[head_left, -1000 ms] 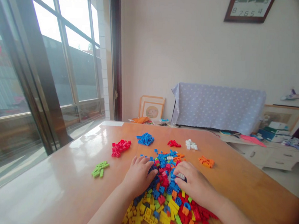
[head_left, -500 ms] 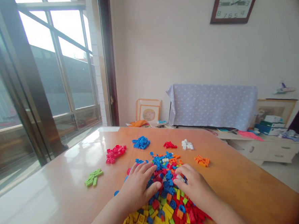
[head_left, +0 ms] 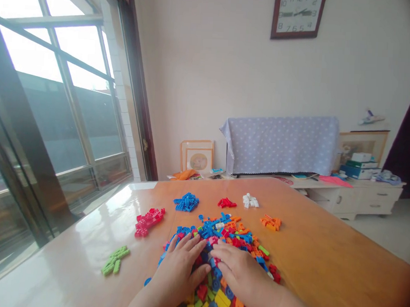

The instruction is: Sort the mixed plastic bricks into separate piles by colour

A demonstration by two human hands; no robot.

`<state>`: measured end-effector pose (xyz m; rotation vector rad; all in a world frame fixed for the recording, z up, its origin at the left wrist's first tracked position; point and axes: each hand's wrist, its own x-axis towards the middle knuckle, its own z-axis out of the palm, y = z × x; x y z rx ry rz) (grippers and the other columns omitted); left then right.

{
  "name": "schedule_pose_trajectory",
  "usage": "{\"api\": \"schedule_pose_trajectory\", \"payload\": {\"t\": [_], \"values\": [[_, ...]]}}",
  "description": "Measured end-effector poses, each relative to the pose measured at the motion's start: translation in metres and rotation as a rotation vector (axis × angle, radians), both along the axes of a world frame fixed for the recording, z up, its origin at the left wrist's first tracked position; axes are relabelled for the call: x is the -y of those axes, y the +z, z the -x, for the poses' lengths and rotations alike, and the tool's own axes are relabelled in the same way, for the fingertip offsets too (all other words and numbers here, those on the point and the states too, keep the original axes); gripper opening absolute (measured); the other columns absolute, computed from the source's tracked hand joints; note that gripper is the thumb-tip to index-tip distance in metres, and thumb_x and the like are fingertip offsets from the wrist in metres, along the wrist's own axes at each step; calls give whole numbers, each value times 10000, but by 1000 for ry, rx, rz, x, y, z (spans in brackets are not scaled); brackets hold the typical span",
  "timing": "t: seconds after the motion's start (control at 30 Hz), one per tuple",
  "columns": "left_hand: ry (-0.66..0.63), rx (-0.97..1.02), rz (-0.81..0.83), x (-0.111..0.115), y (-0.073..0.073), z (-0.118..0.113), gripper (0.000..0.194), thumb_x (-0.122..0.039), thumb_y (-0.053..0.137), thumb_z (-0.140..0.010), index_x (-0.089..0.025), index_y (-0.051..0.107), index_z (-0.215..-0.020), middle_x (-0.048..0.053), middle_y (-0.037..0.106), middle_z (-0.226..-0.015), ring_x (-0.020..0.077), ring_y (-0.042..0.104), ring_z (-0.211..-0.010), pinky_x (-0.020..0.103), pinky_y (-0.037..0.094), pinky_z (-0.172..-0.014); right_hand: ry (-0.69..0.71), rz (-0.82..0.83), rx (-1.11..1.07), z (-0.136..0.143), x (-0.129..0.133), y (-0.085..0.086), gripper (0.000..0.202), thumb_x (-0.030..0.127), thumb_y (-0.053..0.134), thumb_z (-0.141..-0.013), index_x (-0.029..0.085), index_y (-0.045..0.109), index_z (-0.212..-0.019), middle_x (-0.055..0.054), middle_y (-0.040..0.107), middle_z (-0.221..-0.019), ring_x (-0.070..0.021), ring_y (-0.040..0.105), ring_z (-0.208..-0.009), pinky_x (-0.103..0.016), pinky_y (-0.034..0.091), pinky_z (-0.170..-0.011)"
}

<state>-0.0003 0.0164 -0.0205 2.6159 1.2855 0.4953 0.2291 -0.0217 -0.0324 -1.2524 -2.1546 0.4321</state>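
A large mixed pile of toy building bricks [head_left: 222,303] in red, blue, yellow, orange and green lies in front of me. My left hand [head_left: 180,265] rests over the pile's left side, palm down, its fingers spread and nothing visibly gripped. Close beside it, my right hand [head_left: 241,269] reaches in from the right. Its fingers are slightly bent but apart, touching the bricks at the pile's middle by some pink pieces [head_left: 213,240]. The bricks under both palms are hidden.
Around the pile on the wooden table [head_left: 310,252] lie sorted heaps: green bricks [head_left: 115,260], pink bricks [head_left: 149,222], blue bricks [head_left: 186,202], red bricks [head_left: 227,203], white bricks [head_left: 250,200] and orange bricks [head_left: 270,222]. A low white cabinet [head_left: 372,201] stands behind.
My right hand has moved left across the pile, closer to my left hand, uncovering bricks on the right. My left hand stays spread over the bricks. The view has shifted slightly.
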Motion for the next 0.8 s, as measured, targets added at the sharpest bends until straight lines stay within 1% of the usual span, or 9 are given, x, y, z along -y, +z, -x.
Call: {"api": "schedule_pose_trajectory", "payload": {"t": [0.07, 0.17, 0.23, 0.3, 0.37, 0.47, 0.53, 0.67, 0.8], "values": [[34, -10, -7, 0, 3, 0, 517, -554, 536, -971, -377, 568, -1455, 51, 519, -1549, 374, 404, -1472, 646, 232, -1225, 26, -18, 47, -1, 1, 2, 418, 183, 488, -955, 290, 693, -1303, -49, 644, -1428, -275, 504, -1414, -491, 390, -1204], [76, -29, -35, -2, 8, 1, 452, -515, 495, -1002, -361, 619, -1408, 43, 554, -1522, 343, 451, -1442, 600, 282, -1220, -30, -62, 82, -6, 0, 4, 408, 206, 522, -951, 298, 696, -1308, -47, 624, -1453, -298, 510, -1402, -541, 367, -1203], [83, -32, -65, -5, 7, 2, 415, -481, 473, -1020, -358, 643, -1378, 32, 587, -1491, 316, 484, -1419, 572, 307, -1217, -95, -101, 82, -8, 0, 6, 378, 210, 544, -945, 285, 715, -1274, -60, 653, -1413, -286, 560, -1339, -516, 402, -1175], [81, -13, -103, -10, 4, 3, 380, -447, 457, -1032, -347, 678, -1325, 26, 635, -1437, 292, 534, -1372, 554, 333, -1206, -140, -142, 77, -9, 0, 7, 306, 198, 574, -933, 278, 761, -1162, -61, 719, -1289, -261, 616, -1240, -471, 446, -1131], [81, 23, -139, -15, -1, 5, 353, -418, 446, -1040, -332, 706, -1264, 27, 676, -1375, 271, 589, -1306, 533, 378, -1179, -132, -174, 75, -9, 1, 7, 246, 195, 616, -915, 294, 784, -1065, -38, 755, -1191, -251, 627, -1197, -453, 451, -1113], [95, 77, -173, -20, -6, 7, 343, -395, 424, -1051, -314, 716, -1213, 32, 707, -1303, 246, 644, -1216, 490, 448, -1121, -81, -202, 52, -10, 2, 7, 264, 237, 664, -899, 323, 774, -1123, -15, 749, -1229, -274, 591, -1256, -486, 408, -1146], [106, 90, -182, -20, -6, 7, 348, -392, 408, -1058, -304, 716, -1193, 35, 717, -1265, 239, 662, -1175, 481, 464, -1103, -87, -202, 0, -14, 1, 8, 306, 252, 644, -911, 308, 752, -1192, -29, 734, -1266, -273, 586, -1269, -478, 414, -1145], [116, 85, -197, -17, -2, 8, 354, -401, 397, -1063, -298, 706, -1202, 42, 716, -1248, 248, 666, -1161, 542, 417, -1140, -221, -186, -169, -40, -10, 10, 294, 245, 559, -940, 255, 748, -1164, -57, 745, -1210, -232, 649, -1163, -402, 493, -1055], [94, 91, -213, -12, 2, 7, 354, -397, 410, -1060, -292, 686, -1256, 58, 699, -1294, 262, 642, -1211, 558, 417, -1147, -402, -70, -356, -75, -25, 9, 303, 338, 543, -944, 235, 735, -1154, -58, 760, -1174, -225, 691, -1104, -364, 526, -993]]}}
